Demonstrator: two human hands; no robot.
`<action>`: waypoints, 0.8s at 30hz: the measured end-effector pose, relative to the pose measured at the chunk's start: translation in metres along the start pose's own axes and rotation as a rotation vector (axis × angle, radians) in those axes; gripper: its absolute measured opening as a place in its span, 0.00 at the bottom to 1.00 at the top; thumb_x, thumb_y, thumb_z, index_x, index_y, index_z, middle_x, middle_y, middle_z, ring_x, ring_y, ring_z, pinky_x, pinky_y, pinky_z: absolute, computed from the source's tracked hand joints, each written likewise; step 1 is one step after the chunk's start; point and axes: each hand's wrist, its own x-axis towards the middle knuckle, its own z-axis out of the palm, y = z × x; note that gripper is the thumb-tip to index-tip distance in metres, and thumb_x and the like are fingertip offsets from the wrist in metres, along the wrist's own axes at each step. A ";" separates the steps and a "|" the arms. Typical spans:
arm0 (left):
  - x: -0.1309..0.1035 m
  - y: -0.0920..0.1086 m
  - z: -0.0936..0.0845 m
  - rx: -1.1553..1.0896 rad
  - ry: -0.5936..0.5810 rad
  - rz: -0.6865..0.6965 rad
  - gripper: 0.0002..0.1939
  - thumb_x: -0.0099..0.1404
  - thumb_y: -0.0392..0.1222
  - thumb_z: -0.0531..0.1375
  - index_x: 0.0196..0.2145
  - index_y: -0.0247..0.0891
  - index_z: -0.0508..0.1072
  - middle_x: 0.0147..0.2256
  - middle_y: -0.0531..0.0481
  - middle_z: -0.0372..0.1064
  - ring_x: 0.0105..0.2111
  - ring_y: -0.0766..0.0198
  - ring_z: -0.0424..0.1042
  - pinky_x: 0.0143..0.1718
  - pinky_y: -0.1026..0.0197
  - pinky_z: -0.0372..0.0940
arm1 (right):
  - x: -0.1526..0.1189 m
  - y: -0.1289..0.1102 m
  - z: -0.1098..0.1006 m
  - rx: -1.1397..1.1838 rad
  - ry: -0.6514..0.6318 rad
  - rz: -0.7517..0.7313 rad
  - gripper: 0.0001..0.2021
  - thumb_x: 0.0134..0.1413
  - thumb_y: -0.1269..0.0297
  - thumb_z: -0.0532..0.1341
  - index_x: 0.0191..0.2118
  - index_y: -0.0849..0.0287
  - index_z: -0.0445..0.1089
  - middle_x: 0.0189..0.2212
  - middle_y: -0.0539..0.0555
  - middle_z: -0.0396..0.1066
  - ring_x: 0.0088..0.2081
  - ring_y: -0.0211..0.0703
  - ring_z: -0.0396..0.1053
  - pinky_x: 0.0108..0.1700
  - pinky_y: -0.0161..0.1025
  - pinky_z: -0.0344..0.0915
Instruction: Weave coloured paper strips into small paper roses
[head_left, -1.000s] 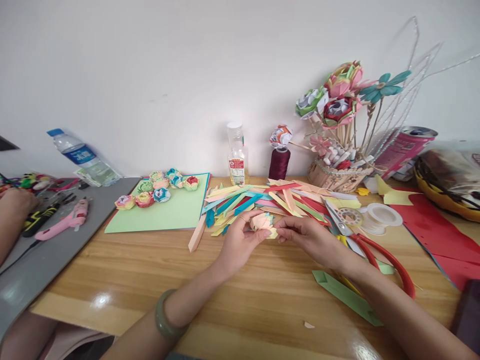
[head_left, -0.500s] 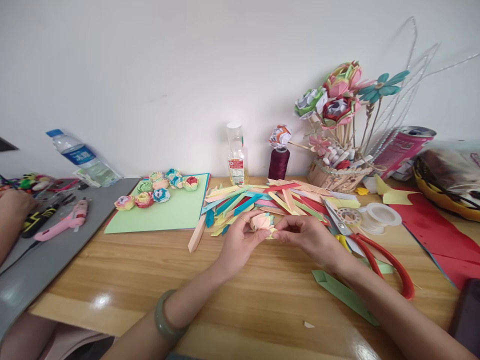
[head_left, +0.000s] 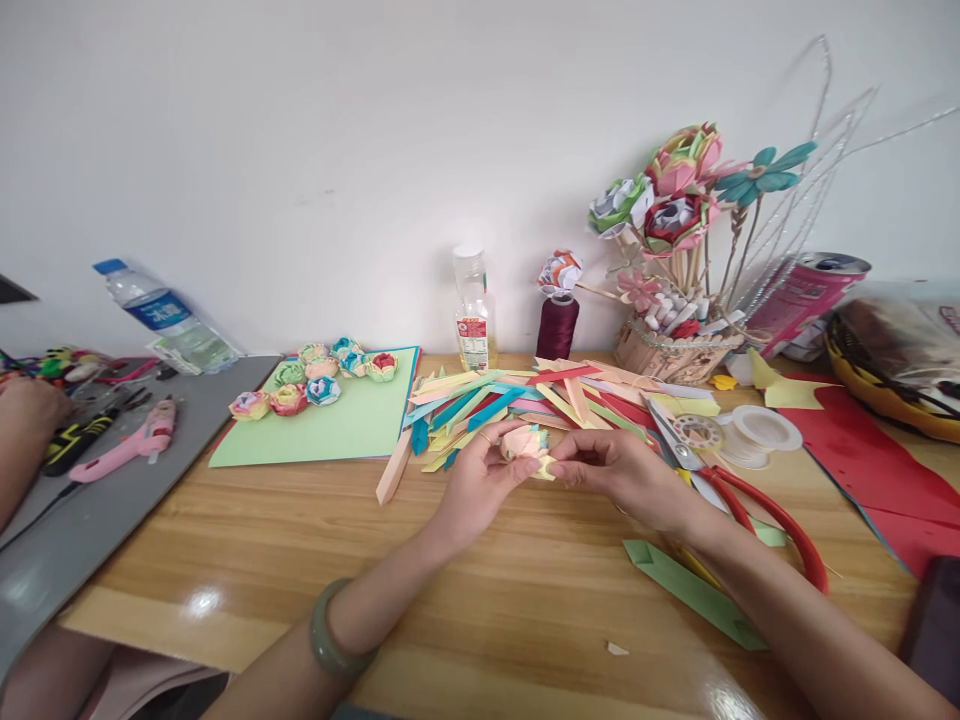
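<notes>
Between my two hands is a small folded paper flower (head_left: 523, 445) in peach, pale yellow and light blue-green. My left hand (head_left: 484, 480) wraps its left side, thumb across the front. At its right edge my right hand (head_left: 611, 470) pinches a pale yellow petal between thumb and index finger. Just behind lies a heap of coloured paper strips (head_left: 487, 400). A folded green strip (head_left: 690, 592) lies under my right forearm, beside the red-handled scissors (head_left: 776, 520). Several finished paper flowers (head_left: 322, 390) sit on a light green sheet (head_left: 330, 440) at the left.
A clear bottle (head_left: 471, 310) and a purple thread spool (head_left: 558, 328) stand by the wall. A basket (head_left: 679, 355) of paper flowers is behind right, near ribbon spools (head_left: 761, 435). On the left, another person's hand (head_left: 34, 415) is near a pink glue gun (head_left: 131, 442).
My right hand and forearm have shifted slightly right, and the petal edge it pinches is drawn a little outward. My left hand stays in place around the paper flower.
</notes>
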 end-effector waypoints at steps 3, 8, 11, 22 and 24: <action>-0.001 0.001 0.000 0.012 -0.018 0.015 0.22 0.51 0.45 0.63 0.43 0.37 0.66 0.43 0.45 0.69 0.41 0.59 0.69 0.43 0.58 0.65 | 0.000 -0.001 0.000 0.021 0.001 -0.002 0.14 0.46 0.53 0.62 0.26 0.61 0.68 0.23 0.48 0.63 0.26 0.35 0.59 0.28 0.33 0.55; -0.001 0.000 0.000 0.030 -0.067 0.024 0.23 0.53 0.45 0.62 0.45 0.37 0.66 0.43 0.44 0.69 0.40 0.59 0.70 0.42 0.57 0.65 | 0.000 0.001 0.004 0.050 0.004 0.001 0.14 0.41 0.55 0.65 0.24 0.62 0.66 0.20 0.46 0.60 0.23 0.32 0.55 0.25 0.32 0.50; -0.001 0.000 0.000 0.020 -0.076 0.029 0.23 0.53 0.45 0.62 0.46 0.36 0.66 0.43 0.44 0.69 0.40 0.59 0.70 0.42 0.58 0.64 | 0.001 0.002 0.004 0.078 0.020 -0.004 0.14 0.40 0.55 0.66 0.25 0.62 0.68 0.21 0.46 0.62 0.23 0.33 0.57 0.25 0.33 0.52; 0.003 -0.003 -0.003 -0.035 -0.008 0.006 0.23 0.51 0.46 0.63 0.44 0.36 0.67 0.39 0.46 0.71 0.39 0.60 0.70 0.40 0.59 0.65 | -0.003 -0.006 -0.004 0.077 -0.090 -0.056 0.16 0.50 0.53 0.59 0.34 0.62 0.73 0.29 0.52 0.67 0.31 0.38 0.62 0.33 0.36 0.59; 0.003 -0.003 -0.002 -0.038 -0.021 -0.007 0.23 0.51 0.47 0.63 0.44 0.36 0.67 0.40 0.46 0.71 0.39 0.59 0.70 0.41 0.58 0.65 | -0.002 -0.005 -0.003 0.076 -0.067 -0.042 0.16 0.48 0.52 0.60 0.31 0.62 0.72 0.26 0.51 0.66 0.29 0.37 0.61 0.31 0.35 0.58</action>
